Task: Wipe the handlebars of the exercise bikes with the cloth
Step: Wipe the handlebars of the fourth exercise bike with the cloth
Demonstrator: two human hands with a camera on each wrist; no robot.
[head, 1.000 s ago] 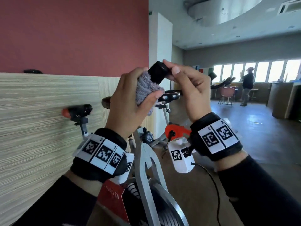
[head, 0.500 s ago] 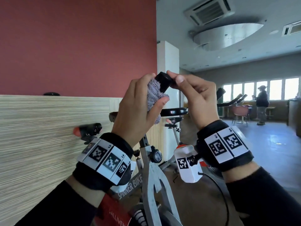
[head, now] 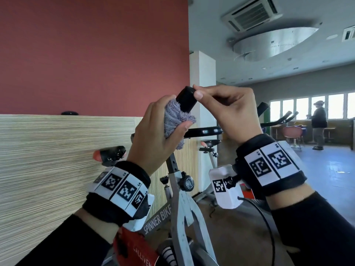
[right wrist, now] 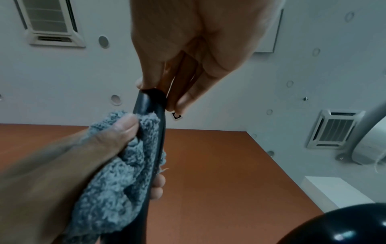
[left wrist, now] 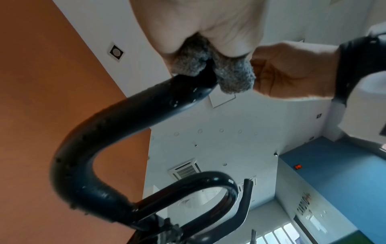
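One handlebar horn is under our hands, and that is as far as we can vouch for. Our left hand (head: 153, 129) grips the grey cloth (head: 175, 120), fingers and thumb curled so the terry wraps the black handlebar (head: 186, 100) just below its end. Our right hand (head: 228, 110) pinches that bare tip between thumb and fingers, apparently steadying it. From the left wrist camera we see the bar (left wrist: 100, 132) curve down out of the cloth (left wrist: 208, 66) into a U-bend, its coating pitted, then join a thinner inner loop (left wrist: 208, 180).

How far along are we? We judge mid-wipe on this horn, near its end. The U-bend and inner loop look unwrapped; whether they have been wiped we cannot tell. At least one more exercise bike (head: 209, 135) stands just behind this one along the wall, with further handlebars (head: 276, 120) poking up near the windows, so plenty seems left.

Containers? None of ours: no bucket, no spray bottle, no bin in any view. The cloth is all we carry, and it touches the handlebar. A person (head: 318, 125) stands well apart by the windows.
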